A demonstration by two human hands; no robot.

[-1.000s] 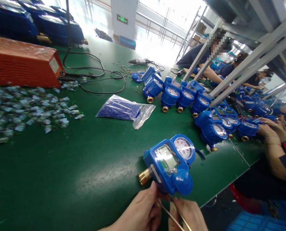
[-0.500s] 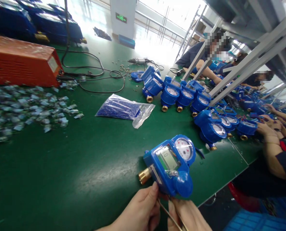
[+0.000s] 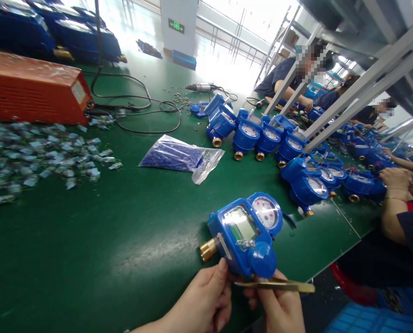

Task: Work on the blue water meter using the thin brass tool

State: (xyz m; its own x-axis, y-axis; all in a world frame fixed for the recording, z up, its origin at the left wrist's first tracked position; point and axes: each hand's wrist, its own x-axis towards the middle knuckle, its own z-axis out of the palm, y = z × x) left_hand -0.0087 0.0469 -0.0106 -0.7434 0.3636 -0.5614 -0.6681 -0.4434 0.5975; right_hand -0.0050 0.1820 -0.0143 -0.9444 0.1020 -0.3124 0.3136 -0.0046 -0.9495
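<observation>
At the bottom centre of the frame, the right hand (image 3: 279, 307) pinches flat brass tweezers (image 3: 276, 286), lying level. The left hand (image 3: 206, 300) curls its fingertips against the glossy blue plastic water meter (image 3: 244, 233), which stands on the green mat (image 3: 88, 240) just above. A crinkled clear bag (image 3: 182, 157) lies beyond.

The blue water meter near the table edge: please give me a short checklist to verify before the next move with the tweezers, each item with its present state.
1. Blue water meter lies fully on the green table: ok, though near the edge.
2. Left hand steadies the meter at its near side: ok.
3. Right hand holds the brass tweezers: ok.
4. Tweezers tip aimed at the meter: not ok, they lie crosswise beneath it.
5. LCD window and dial face upward, unobstructed: ok.
6. Brass fitting clear of the fingers: ok.
</observation>
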